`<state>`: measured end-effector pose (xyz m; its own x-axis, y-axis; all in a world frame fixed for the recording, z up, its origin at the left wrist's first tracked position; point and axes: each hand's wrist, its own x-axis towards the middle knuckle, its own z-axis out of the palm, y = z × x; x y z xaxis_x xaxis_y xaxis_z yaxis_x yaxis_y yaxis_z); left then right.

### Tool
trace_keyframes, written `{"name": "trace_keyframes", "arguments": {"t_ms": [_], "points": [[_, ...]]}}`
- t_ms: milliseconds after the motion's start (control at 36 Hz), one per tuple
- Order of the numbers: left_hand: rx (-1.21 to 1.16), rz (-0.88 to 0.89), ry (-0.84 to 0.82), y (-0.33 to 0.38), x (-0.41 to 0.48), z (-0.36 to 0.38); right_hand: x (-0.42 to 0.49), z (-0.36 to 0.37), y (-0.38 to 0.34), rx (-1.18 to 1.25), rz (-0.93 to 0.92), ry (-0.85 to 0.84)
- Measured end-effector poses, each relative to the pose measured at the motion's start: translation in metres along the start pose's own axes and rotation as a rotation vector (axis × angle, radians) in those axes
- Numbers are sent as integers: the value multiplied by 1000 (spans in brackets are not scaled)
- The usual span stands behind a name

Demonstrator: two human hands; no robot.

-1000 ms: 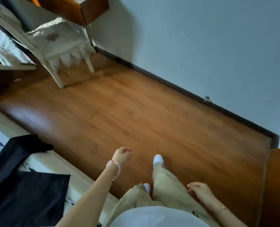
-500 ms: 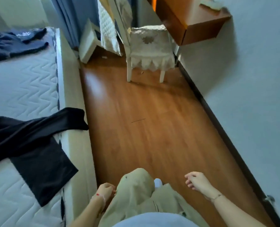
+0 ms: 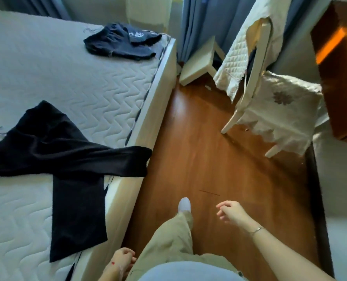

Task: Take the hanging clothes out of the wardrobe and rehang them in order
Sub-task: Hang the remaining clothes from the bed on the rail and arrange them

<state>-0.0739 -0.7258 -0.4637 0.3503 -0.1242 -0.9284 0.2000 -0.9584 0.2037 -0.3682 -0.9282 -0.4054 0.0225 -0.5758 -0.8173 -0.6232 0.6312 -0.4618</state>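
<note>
Head view is showing left hand (image 3: 122, 260) and right hand (image 3: 231, 213) hanging empty, fingers (image 3: 222, 206) loosely curled. Black garment (image 3: 67, 151) and dark blue garment (image 3: 120, 43) are lying on the bed (image 3: 47, 67); rehanging is probably coming next, calling for gripping one.

Floor (image 3: 209, 159): glossy brown wood boards, running near to far between the bed and the right wall.
Bed (image 3: 148, 110): left; pale wooden frame, white mattress (image 3: 67, 82) quilted in zigzags.
Curtains (image 3: 197, 23): blue, far, hanging down to the floor.
Stool (image 3: 199, 61): low, white, at the foot of the curtains, near the bed's far corner.
Chair (image 3: 249, 94): cream, far right; lace-edged seat cover (image 3: 286, 110), quilted cloth (image 3: 235, 57) draped over the back.
Desk (image 3: 338, 78): brown wood, far right, just beside the chair.
Wall (image 3: 346, 189): right, pale, with dark skirting (image 3: 318, 199) along the floor.
Light: soft daylight; an orange patch (image 3: 328, 47) glows on the desk.
</note>
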Motion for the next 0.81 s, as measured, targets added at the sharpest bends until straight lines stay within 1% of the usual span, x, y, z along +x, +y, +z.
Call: {"name": "trace_keyframes", "arguments": {"t_ms": [83, 167, 222, 306, 417, 472, 583, 722, 806], "points": [[1, 77, 0, 77, -10, 7, 23, -13, -39, -49, -5, -36], [-40, 170, 17, 159, -10, 12, 48, -28, -65, -29, -1, -12], [-71, 256, -7, 210, -16, 14, 64, -40, -78, -33, 13, 23], [-178, 386, -31, 284, -25, 13, 88, -58, -106, -118, 21, 64], [-323, 434, -32, 357, -16, 11, 136, -81, -154, -144, 63, 65], [-382, 409, -25, 385, -4, 12, 164, -91, -184, -190, 66, 33], [-445, 297, 1, 423, 25, 17, 225, -111, -259, -287, 13, -28], [-486, 75, 106, 456, 47, 25, 290, -134, -374, -339, -72, -124], [-491, -11, 141, 476, 55, 26, 320, -143, -448, -386, -152, -156]]}}
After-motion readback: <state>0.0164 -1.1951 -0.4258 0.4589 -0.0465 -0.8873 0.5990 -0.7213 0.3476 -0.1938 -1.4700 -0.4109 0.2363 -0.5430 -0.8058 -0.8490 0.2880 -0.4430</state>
